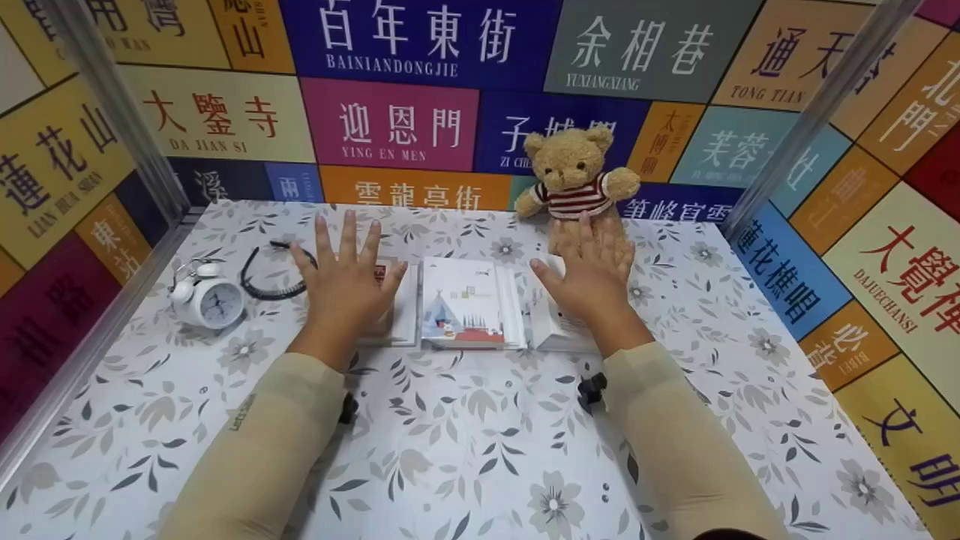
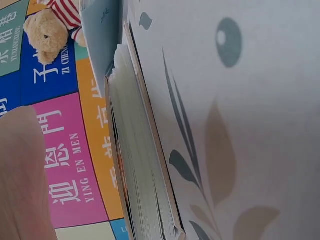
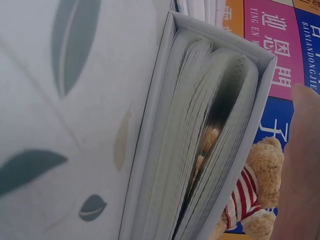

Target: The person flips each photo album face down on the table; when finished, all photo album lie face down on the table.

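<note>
Walls [image 1: 390, 124] of coloured name panels rise on three sides. Before them is one white table [image 1: 450, 435] printed with grey and beige flowers and leaves. Two beige sleeves [image 1: 255, 442] reach in over it from the near edge.

One bear [image 1: 574, 196], tan, in a red-and-white striped shirt, sits at the far edge, its lower part behind the right hand [image 1: 592, 289]. That hand and the left hand [image 1: 345, 285] are both spread wide, backs up, fingers straight, and neither has hold of anything. Whether either touches the books below cannot be told.

Three books lie in a row across the middle of the table. The left book [image 1: 409, 315], mostly hidden by the left hand, shows a red patch on its cover; from the left wrist, its pale pages are seen between two thin covers. The middle book [image 1: 465, 289], between the hands, is white with a blue tent and a red strip. The right book [image 1: 555, 322] is white and partly under the right hand. From the right wrist, a white case [image 3: 220, 35] holds many thin pages [image 3: 172, 125], parted by one dark gap.

One white clock [image 1: 214, 300] stands at the left, with one thin black band [image 1: 279, 295] just beside it.
</note>
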Demonstrator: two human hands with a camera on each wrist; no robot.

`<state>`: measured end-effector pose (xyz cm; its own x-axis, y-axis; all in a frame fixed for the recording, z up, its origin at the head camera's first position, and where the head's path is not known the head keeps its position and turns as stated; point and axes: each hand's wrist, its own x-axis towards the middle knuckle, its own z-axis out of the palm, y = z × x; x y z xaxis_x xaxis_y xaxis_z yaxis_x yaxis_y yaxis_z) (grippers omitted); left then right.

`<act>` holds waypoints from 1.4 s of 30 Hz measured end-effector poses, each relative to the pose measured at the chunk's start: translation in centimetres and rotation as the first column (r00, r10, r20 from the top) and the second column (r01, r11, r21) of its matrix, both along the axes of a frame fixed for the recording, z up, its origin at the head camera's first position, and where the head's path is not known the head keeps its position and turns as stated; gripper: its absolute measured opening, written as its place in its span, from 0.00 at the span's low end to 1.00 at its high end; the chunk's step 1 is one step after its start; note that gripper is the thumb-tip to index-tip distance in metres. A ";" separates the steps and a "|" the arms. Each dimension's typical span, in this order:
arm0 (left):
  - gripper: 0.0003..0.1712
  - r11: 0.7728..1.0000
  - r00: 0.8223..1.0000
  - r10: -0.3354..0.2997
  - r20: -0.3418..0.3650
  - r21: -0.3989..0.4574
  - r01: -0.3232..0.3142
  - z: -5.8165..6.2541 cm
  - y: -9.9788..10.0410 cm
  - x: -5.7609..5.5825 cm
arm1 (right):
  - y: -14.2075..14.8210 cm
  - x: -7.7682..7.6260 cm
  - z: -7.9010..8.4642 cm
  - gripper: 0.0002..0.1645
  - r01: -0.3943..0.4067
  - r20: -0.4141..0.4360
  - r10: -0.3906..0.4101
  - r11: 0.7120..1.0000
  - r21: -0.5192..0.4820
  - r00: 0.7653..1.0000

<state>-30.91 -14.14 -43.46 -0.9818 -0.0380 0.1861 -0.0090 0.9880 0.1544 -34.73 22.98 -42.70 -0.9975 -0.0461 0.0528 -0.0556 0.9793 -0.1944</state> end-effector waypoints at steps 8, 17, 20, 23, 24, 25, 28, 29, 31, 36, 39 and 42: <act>0.50 0.999 0.999 0.001 0.044 0.051 -0.003 0.1 1.2 0.3 | 0.4 0.5 0.5 0.60 0.018 0.023 -0.016 0.997 -0.073 1.000; 0.50 0.984 0.993 -0.058 0.105 0.172 0.039 0.4 5.1 0.9 | 2.5 1.2 0.9 0.53 0.020 0.011 -0.018 0.973 -0.230 1.000; 0.50 0.971 0.988 -0.089 0.124 0.231 0.058 0.6 6.8 1.2 | 3.3 1.4 1.2 0.53 0.017 -0.001 -0.018 0.955 -0.295 1.000; 0.48 0.936 0.981 -0.144 0.127 0.340 0.093 0.7 8.6 1.6 | 4.1 1.7 1.5 0.53 0.020 -0.007 -0.025 0.928 -0.371 1.000; 0.47 0.916 0.979 -0.167 0.118 0.386 0.110 0.7 9.3 1.8 | 4.4 1.8 1.6 0.53 0.021 -0.008 -0.026 0.916 -0.400 1.000; 0.47 0.892 0.976 -0.191 0.107 0.434 0.127 0.6 9.9 1.9 | 4.7 1.9 1.7 0.53 0.021 -0.008 -0.027 0.904 -0.427 1.000; 0.44 0.810 0.959 -0.274 0.068 0.553 0.192 0.3 11.8 2.6 | 5.5 2.2 1.8 0.55 0.032 0.010 -0.031 0.850 -0.526 0.999; 0.44 0.782 0.951 -0.303 0.055 0.585 0.216 0.1 12.5 2.8 | 5.8 2.3 1.8 0.55 0.036 0.014 -0.034 0.829 -0.557 0.999; 0.42 0.721 0.934 -0.356 0.035 0.646 0.251 0.0 13.8 3.1 | 6.4 2.5 1.7 0.56 0.043 0.023 -0.037 0.788 -0.614 0.999; 0.41 0.586 0.900 -0.434 0.048 0.773 0.242 -0.3 17.3 3.8 | 7.9 2.7 1.1 0.51 0.062 0.062 -0.026 0.721 -0.690 0.998; 0.42 0.527 0.889 -0.451 0.079 0.827 0.194 -0.7 19.1 4.0 | 8.8 2.8 0.6 0.47 0.082 0.115 0.001 0.690 -0.719 0.993; 0.42 0.500 0.881 -0.459 0.111 0.853 0.153 -1.3 20.5 4.2 | 9.3 2.7 0.0 0.45 0.100 0.159 0.031 0.657 -0.747 0.987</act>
<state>-26.72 6.37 -44.72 -0.9543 0.2952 -0.0461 0.0745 0.3842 0.9202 -31.99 32.23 -42.74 -0.9957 -0.0212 -0.0906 0.0683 0.4950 -0.8662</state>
